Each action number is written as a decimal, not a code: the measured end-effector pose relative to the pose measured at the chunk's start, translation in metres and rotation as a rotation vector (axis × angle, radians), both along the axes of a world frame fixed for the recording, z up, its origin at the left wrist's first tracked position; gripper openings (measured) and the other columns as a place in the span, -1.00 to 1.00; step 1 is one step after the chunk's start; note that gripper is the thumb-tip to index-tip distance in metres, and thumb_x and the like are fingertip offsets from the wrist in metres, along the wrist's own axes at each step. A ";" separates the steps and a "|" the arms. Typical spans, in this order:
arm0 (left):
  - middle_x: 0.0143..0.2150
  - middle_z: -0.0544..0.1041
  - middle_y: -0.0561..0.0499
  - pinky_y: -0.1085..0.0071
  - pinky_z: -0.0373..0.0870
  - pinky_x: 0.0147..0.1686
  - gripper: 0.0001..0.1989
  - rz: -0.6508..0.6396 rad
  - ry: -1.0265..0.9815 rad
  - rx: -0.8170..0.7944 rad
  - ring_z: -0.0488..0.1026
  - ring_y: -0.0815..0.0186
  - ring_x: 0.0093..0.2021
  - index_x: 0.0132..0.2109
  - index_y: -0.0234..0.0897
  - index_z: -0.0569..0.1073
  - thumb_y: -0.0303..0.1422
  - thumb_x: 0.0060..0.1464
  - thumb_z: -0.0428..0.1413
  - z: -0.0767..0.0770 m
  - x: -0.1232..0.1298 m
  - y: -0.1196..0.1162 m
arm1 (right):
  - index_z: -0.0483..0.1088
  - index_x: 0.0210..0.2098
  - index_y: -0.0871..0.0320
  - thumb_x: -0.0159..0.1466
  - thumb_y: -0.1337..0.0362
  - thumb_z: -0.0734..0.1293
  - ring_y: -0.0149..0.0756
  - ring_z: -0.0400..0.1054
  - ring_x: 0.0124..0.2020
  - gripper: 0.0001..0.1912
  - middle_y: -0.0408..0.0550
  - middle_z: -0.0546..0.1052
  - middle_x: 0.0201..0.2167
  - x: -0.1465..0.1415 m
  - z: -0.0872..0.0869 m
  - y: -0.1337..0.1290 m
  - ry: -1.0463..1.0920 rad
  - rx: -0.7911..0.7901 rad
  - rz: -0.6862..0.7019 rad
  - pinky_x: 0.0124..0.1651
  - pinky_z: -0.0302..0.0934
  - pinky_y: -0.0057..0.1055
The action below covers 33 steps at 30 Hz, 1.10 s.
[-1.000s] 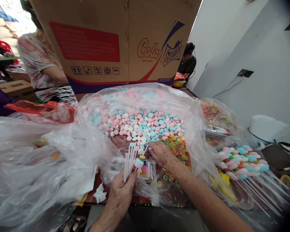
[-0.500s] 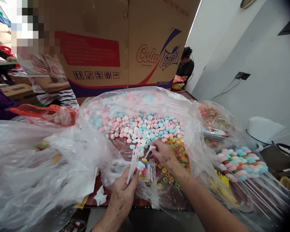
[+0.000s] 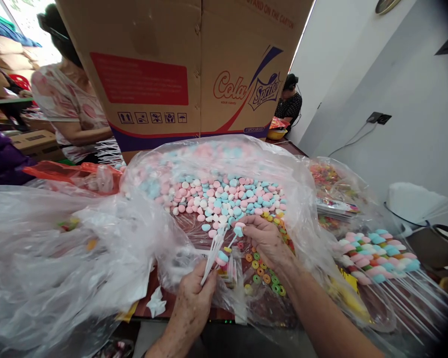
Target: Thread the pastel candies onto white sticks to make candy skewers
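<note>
In the head view, clear plastic (image 3: 302, 199) blurs the back of the candy heap (image 3: 224, 196), and your right hand (image 3: 267, 242) hides some ring candies (image 3: 266, 275). Most fingers of your left hand (image 3: 194, 292) are out of sight, but it grips a bundle of white sticks (image 3: 212, 256) before the heap. Your right hand pinches a pink-and-blue candy (image 3: 239, 230) at the tip of a stick (image 3: 232, 241) carrying a yellow ring (image 3: 227, 250).

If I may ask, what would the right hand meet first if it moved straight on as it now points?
Past the candy it holds, the right hand would probably meet the loose pink, blue and white candies first, though the white sticks stand close to that line and depth is unclear.
</note>
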State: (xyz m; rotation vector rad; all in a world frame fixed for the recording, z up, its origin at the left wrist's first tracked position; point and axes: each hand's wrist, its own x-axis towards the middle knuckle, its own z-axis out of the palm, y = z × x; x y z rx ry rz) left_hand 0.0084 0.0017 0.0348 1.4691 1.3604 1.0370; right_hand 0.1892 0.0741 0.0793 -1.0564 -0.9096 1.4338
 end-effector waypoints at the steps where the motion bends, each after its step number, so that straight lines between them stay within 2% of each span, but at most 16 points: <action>1: -0.59 0.31 0.14 0.45 0.14 -0.50 -0.73 -0.001 0.000 -0.006 0.21 0.31 -0.54 -0.22 -0.26 0.58 -0.25 0.14 0.01 0.000 0.000 0.000 | 0.48 -0.43 0.19 -0.08 0.22 0.53 -0.42 0.32 -0.51 -0.74 -0.14 0.53 -0.50 0.000 0.000 0.000 -0.012 0.005 0.001 -0.48 0.19 -0.51; 5: -0.58 0.29 0.14 0.45 0.14 -0.50 -0.71 -0.014 0.004 -0.026 0.22 0.30 -0.53 -0.17 -0.27 0.56 -0.23 0.16 0.01 -0.005 -0.001 0.000 | 0.52 -0.36 0.18 0.01 0.22 0.50 -0.43 0.34 -0.46 -0.78 -0.14 0.54 -0.45 0.001 -0.004 -0.003 -0.101 0.085 0.011 -0.40 0.22 -0.51; 10: -0.57 0.33 0.12 0.44 0.16 -0.49 -0.68 -0.008 0.024 -0.005 0.23 0.29 -0.52 -0.18 -0.27 0.57 -0.19 0.18 0.00 -0.009 -0.002 0.000 | 0.55 -0.21 0.14 0.15 0.16 0.42 -0.34 0.40 -0.38 -0.74 -0.10 0.58 -0.35 0.003 -0.016 -0.009 -0.319 0.206 0.025 -0.34 0.29 -0.43; 14: -0.51 0.44 0.08 0.43 0.23 -0.44 -0.66 0.007 -0.015 0.021 0.30 0.26 -0.48 -0.13 -0.27 0.58 -0.18 0.17 0.01 -0.008 -0.001 -0.002 | 0.57 -0.18 0.08 0.21 0.19 0.36 -0.27 0.47 -0.21 -0.77 -0.10 0.61 -0.24 -0.001 -0.022 -0.015 -0.515 0.358 -0.023 -0.11 0.34 -0.34; 21: -0.58 0.33 0.12 0.44 0.15 -0.52 -0.66 0.034 -0.047 -0.003 0.22 0.29 -0.54 -0.16 -0.29 0.58 -0.17 0.15 0.01 -0.008 0.001 -0.004 | 0.57 -0.14 0.02 0.23 0.23 0.32 -0.23 0.52 -0.16 -0.75 -0.11 0.63 -0.18 -0.016 -0.030 -0.026 -0.559 0.414 -0.080 -0.04 0.40 -0.30; 25: -0.59 0.28 0.14 0.44 0.11 -0.53 -0.72 0.104 -0.102 -0.013 0.18 0.31 -0.54 -0.27 -0.27 0.56 -0.20 0.12 0.03 -0.007 0.001 -0.004 | 0.56 -0.11 0.00 0.25 0.27 0.28 -0.22 0.50 -0.08 -0.73 -0.11 0.61 -0.10 -0.025 -0.036 -0.032 -0.601 0.485 -0.014 0.07 0.36 -0.25; 29: -0.60 0.28 0.14 0.45 0.12 -0.56 -0.75 0.112 -0.181 -0.050 0.17 0.33 -0.56 -0.40 -0.26 0.47 -0.18 0.08 0.09 -0.014 -0.001 -0.001 | 0.54 -0.06 0.02 0.28 0.31 0.24 -0.22 0.48 -0.01 -0.68 -0.09 0.58 -0.05 -0.028 -0.032 -0.036 -0.659 0.527 0.087 0.11 0.33 -0.24; 31: -0.61 0.29 0.14 0.46 0.11 -0.58 -0.74 0.128 -0.224 -0.063 0.17 0.35 -0.58 -0.40 -0.27 0.47 -0.16 0.06 0.11 -0.022 -0.002 0.000 | 0.52 -0.02 0.04 0.29 0.30 0.23 -0.23 0.46 0.01 -0.67 -0.08 0.57 -0.02 -0.024 -0.024 -0.036 -0.681 0.520 0.142 0.11 0.32 -0.26; 33: -0.62 0.30 0.14 0.47 0.10 -0.62 -0.72 0.169 -0.252 -0.055 0.17 0.36 -0.60 -0.36 -0.28 0.49 -0.13 0.06 0.12 -0.029 -0.003 0.001 | 0.45 0.07 0.05 0.31 0.24 0.24 -0.23 0.47 -0.01 -0.63 -0.06 0.57 -0.03 -0.015 -0.015 -0.034 -0.692 0.466 0.128 0.06 0.34 -0.27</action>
